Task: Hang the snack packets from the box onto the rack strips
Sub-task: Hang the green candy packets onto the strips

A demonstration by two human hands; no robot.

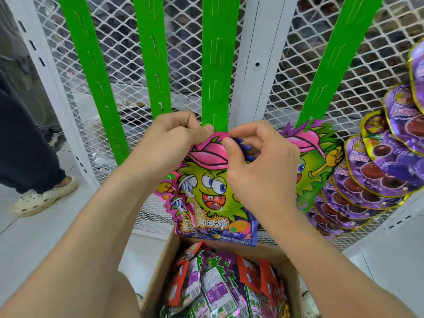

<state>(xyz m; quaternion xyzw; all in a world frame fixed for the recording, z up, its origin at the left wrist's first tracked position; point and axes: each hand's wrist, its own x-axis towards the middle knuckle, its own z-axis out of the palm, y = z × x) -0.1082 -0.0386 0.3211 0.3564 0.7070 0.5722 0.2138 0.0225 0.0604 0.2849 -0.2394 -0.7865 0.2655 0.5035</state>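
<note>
The main risk is the hole at the top of the packet (211, 196) missing the hook at the bottom of the green strip (215, 72). My own fingers hide the spot where the two meet, so I would be working by feel. If I let go before the hook is through, the packet would likely drop back into the box (158, 271) below or slide off onto the floor. Pulling too hard could also tear the thin top edge, or bend the lowest hook (it looks like flimsy plastic). The strip hangs loose at its lower end, so it may swing away as I push.

My left hand (174, 138) is curled tight, thumb against fingertips, pinching the top of the packet right at the strip's bottom end. I cannot tell whether the strip's tip is in that pinch too. My right hand (261, 157) pinches the packet's upper right edge, with the thumb pressed on the pink cap print and the fingers curled behind the spiky blue border. The packet hangs upright between both hands, just above the box, in front of the mesh. A matching packet (314, 161) already hangs on the next strip (332, 65) to the right.
</note>
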